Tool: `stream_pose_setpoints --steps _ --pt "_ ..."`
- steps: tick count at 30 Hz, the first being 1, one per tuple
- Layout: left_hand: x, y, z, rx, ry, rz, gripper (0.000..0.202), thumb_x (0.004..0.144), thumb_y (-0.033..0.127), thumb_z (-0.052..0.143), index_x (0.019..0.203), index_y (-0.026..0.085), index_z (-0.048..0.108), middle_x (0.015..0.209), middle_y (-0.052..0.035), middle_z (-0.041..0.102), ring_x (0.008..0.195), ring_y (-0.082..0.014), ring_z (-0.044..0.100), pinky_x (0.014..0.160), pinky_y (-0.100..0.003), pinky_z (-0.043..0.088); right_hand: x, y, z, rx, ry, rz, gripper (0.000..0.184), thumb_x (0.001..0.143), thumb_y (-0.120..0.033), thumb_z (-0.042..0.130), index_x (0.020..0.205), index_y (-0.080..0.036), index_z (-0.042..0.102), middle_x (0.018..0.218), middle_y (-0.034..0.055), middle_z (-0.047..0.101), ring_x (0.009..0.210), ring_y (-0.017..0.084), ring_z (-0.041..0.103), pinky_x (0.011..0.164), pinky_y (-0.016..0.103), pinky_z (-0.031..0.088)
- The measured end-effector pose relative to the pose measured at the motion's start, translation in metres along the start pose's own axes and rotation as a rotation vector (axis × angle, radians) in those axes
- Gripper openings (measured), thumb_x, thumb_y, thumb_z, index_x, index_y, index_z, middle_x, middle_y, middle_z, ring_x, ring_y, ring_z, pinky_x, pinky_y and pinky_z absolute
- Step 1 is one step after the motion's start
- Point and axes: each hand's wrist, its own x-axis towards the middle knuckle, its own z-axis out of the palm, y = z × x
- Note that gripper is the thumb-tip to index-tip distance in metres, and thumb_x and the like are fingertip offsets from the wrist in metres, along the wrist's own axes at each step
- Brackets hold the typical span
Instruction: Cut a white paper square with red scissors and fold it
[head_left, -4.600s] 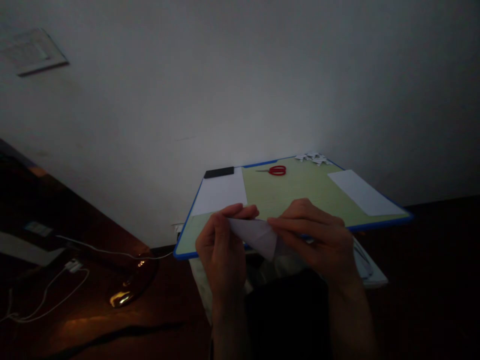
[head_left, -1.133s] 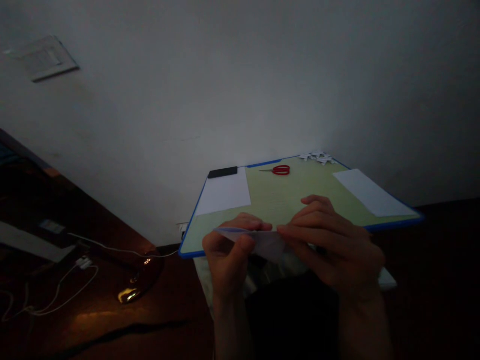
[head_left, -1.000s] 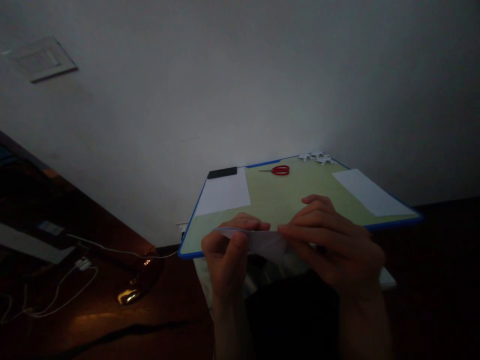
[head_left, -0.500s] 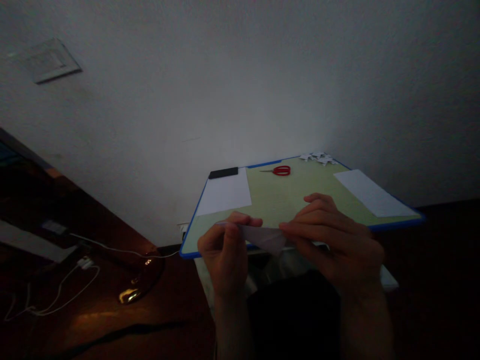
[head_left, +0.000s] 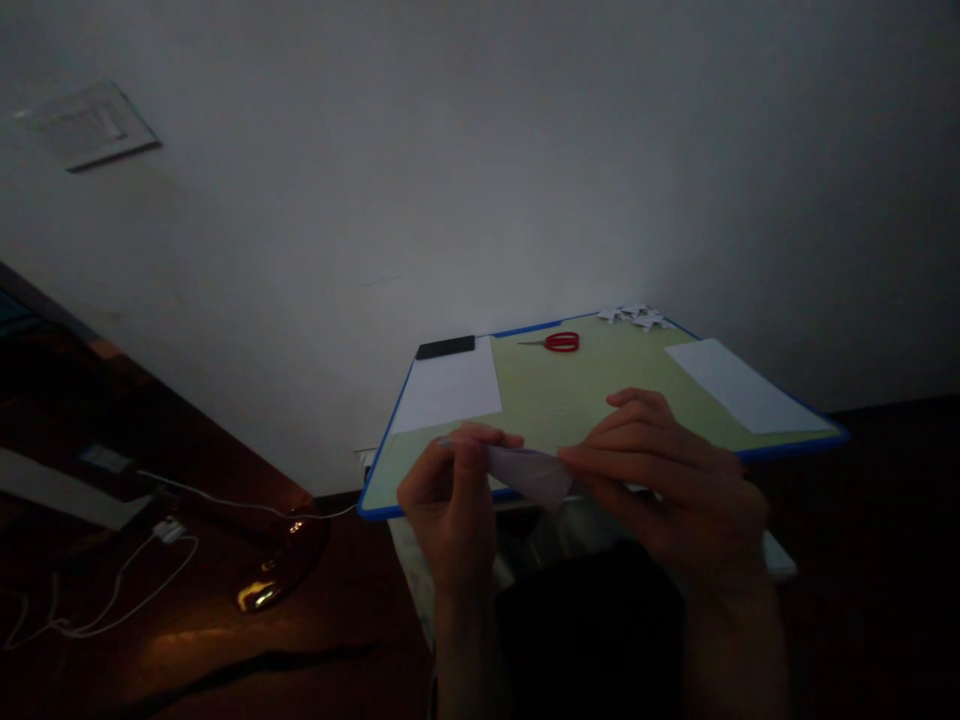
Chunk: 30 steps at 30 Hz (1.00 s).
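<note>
Between my hands, in front of the table's near edge, is a small folded piece of white paper [head_left: 531, 474]. My left hand [head_left: 454, 500] pinches its left end between thumb and fingers. The fingertips of my right hand [head_left: 667, 480] are closed on its right end, with the other fingers loosely fanned above. The paper narrows toward the left and broadens toward the right; parts of it are hidden behind my fingers. The light is dim, so its folds are hard to make out.
The pale green table [head_left: 570, 395] has a blue rim. On it lie red-handled scissors [head_left: 561, 342], a white sheet [head_left: 450, 385] under a dark flat object [head_left: 445, 347], a narrower white sheet [head_left: 742, 385] and several folded paper pieces [head_left: 637, 316]. White cables [head_left: 247, 505] run at left.
Both hands keep their hold on the folded paper and have barely moved. The view has shifted very slightly.
</note>
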Motion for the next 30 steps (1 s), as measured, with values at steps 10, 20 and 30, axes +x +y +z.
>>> stream_pose_setpoints --steps 10,20,30 --pt "0.001 0.003 -0.008 0.078 -0.136 0.126 0.014 0.091 0.014 0.079 0.090 0.027 0.086 0.078 -0.0006 0.079 0.075 -0.0141 0.072 0.065 -0.025 0.056 -0.001 -0.005 -0.007 -0.008 -0.040 0.016 0.046 0.093 -0.006 0.070 0.131 -0.032 0.075 0.090 -0.0005 0.074 0.083 0.021 0.066 0.098 0.051 0.052" --pt "-0.003 0.005 0.003 0.159 -0.056 0.202 0.008 0.086 0.021 0.086 0.089 0.028 0.086 0.074 -0.0005 0.080 0.067 -0.0156 0.073 0.059 -0.026 0.057 0.003 -0.008 -0.005 -0.051 0.032 0.052 0.040 0.091 -0.012 0.076 0.125 -0.033 0.076 0.091 -0.0006 0.076 0.081 0.022 0.069 0.097 0.051 0.051" --pt "-0.004 0.004 0.011 0.164 -0.070 0.210 0.009 0.083 0.019 0.089 0.085 0.027 0.086 0.074 0.0004 0.080 0.066 -0.0145 0.072 0.060 -0.027 0.058 0.007 -0.010 -0.002 0.009 0.044 0.105 0.018 0.094 -0.015 0.080 0.109 -0.025 0.080 0.086 -0.0020 0.079 0.077 0.017 0.069 0.085 0.042 0.046"
